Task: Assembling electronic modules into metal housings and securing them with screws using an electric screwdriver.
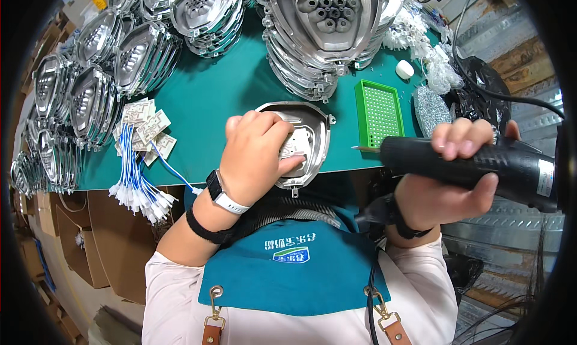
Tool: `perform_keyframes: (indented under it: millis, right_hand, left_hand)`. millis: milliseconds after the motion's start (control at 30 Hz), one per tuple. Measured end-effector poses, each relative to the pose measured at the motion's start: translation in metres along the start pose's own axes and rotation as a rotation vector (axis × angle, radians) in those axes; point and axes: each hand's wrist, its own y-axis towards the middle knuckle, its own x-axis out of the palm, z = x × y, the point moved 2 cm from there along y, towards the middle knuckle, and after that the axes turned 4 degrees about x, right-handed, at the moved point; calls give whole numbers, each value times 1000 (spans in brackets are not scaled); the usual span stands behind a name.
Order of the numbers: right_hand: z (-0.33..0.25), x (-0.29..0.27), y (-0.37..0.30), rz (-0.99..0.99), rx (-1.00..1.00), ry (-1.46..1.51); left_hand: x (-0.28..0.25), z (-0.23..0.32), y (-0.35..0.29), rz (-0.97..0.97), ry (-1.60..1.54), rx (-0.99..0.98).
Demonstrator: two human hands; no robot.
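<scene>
My left hand (255, 147) is curled over the left side of a shiny metal housing (318, 120) at the table's front edge. Its thumb lies on a white circuit board (296, 147) inside the housing; the palm and fingers hide part of both. To the right, my right hand (457, 165) is wrapped round a thick black electric screwdriver (421, 159), held sideways. Its thin bit points left, near the front of a green perforated tray (381, 117).
Stacked metal housings (327, 15) rise at the back and left. White boards (144, 126) with blue-and-white wires (129, 165) hang over the front edge. A white rounded piece (404, 69), clear plastic scraps (442, 69), a silvery bundle (431, 109) and a black cable (511, 96) are on the right.
</scene>
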Motion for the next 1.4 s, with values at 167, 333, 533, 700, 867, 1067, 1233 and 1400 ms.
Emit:
perform_keyframes:
  millis: [167,333,533,700,867,1067,1233,1400]
  right_hand:
    - [40,42,-14,-184,138,-90]
    - [63,49,-17,-231,131,22]
    - [71,50,-18,-345,100,-249]
    - [72,54,-19,-326,92,-265]
    - [66,59,-19,-276,130,-233]
    - [66,56,-19,-289,129,-226]
    - [74,58,-20,-292,142,-225]
    - [88,54,-15,-400,181,-198]
  left_hand:
    - [6,-5,-8,42,9,-20]
    - [6,-5,-9,59,-7,-23]
    - [9,-6,-11,76,-7,-19]
    - [11,-6,-9,75,-17,-8]
    - [12,-5,-8,79,-32,-21]
    - [13,-5,-9,108,-26,-9]
    - [14,-6,-10,115,-22,-6]
    - [14,-7,-9,107,-41,-19]
